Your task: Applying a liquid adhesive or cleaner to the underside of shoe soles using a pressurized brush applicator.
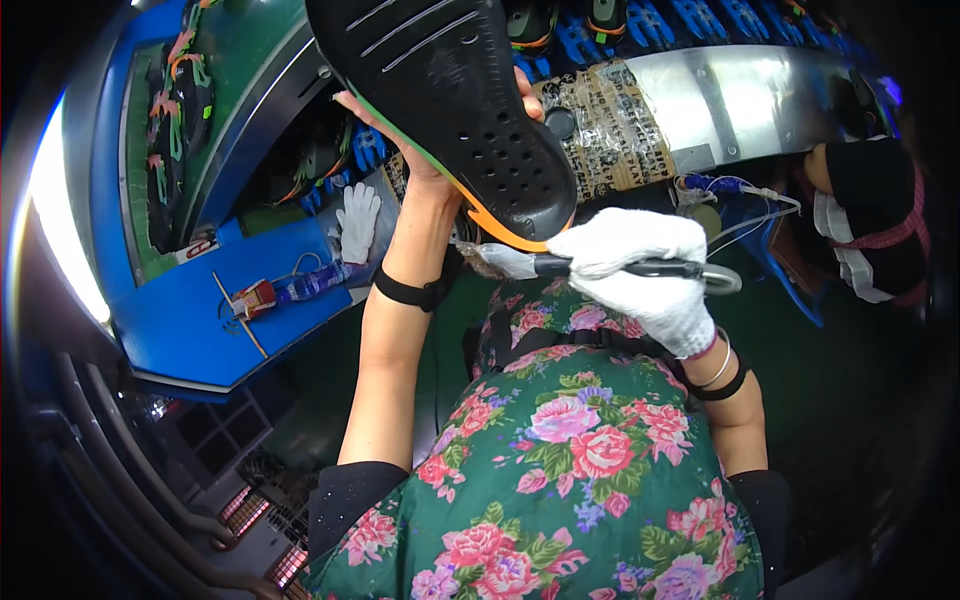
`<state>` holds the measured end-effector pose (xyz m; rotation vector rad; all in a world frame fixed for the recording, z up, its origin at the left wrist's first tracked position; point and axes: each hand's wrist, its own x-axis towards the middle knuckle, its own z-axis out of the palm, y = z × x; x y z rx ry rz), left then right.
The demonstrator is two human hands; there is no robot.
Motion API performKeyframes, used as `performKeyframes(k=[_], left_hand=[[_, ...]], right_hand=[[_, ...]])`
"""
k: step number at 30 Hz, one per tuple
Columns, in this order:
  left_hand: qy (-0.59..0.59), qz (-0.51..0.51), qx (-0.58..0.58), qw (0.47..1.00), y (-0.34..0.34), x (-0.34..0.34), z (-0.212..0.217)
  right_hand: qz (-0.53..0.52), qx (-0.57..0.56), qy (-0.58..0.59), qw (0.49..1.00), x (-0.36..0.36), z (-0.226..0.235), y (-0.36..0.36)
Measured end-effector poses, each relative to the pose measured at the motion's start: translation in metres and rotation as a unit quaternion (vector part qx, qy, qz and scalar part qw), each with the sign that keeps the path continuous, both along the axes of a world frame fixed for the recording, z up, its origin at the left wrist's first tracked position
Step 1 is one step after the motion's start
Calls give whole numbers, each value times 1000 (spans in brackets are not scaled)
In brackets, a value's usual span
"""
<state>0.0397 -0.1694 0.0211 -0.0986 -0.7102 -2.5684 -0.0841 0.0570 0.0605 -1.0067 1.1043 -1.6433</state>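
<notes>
A large black shoe sole [480, 110] with round holes at its heel end and an orange-and-green rim is held up in front of me. My bare left hand [424, 168] grips it, with the thumb on the left edge and fingertips showing at the right edge. My right hand [640, 265], in a white knit glove, is closed around the black handle of a brush [548, 266]. Clear wrap covers part of the brush near its brownish bristle end, which points left. The gloved fingertips are at the sole's lower orange rim; whether they press on it I cannot tell.
On the blue side table [190, 350] lie a white glove [357, 222] and a red-and-blue container [256, 298]. Ahead runs a metal bench [740, 105] with brown taped cardboard [625, 125]. Shoes on blue holders [700, 22] line the back. A co-worker's dark sleeve [870, 175] is at right.
</notes>
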Motion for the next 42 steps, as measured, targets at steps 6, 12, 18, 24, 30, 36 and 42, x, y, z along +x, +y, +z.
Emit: performKeyframes(k=[6, 12, 18, 24, 30, 36, 42], left_hand=[[-39, -18, -80, 996, -6, -3, 5], [-95, -55, -108, 988, -4, 1, 17], [-143, -112, -88, 979, -12, 5, 7], [-218, -134, -57, 965, 2, 10, 17], [-208, -132, -69, 967, -7, 17, 8], [-445, -112, -129, 879, -3, 6, 10], [-358, -101, -59, 927, -3, 13, -6]], right_hand=[[-29, -139, 333, 932, -10, -7, -6], [93, -138, 148, 975, -16, 2, -10], [98, -217, 365, 900, -9, -13, -12], [172, -188, 252, 934, -20, -5, -24], [244, -162, 167, 942, -17, -1, -31], [220, -191, 338, 895, -15, -16, -33], [186, -115, 249, 944, -25, -20, -42]])
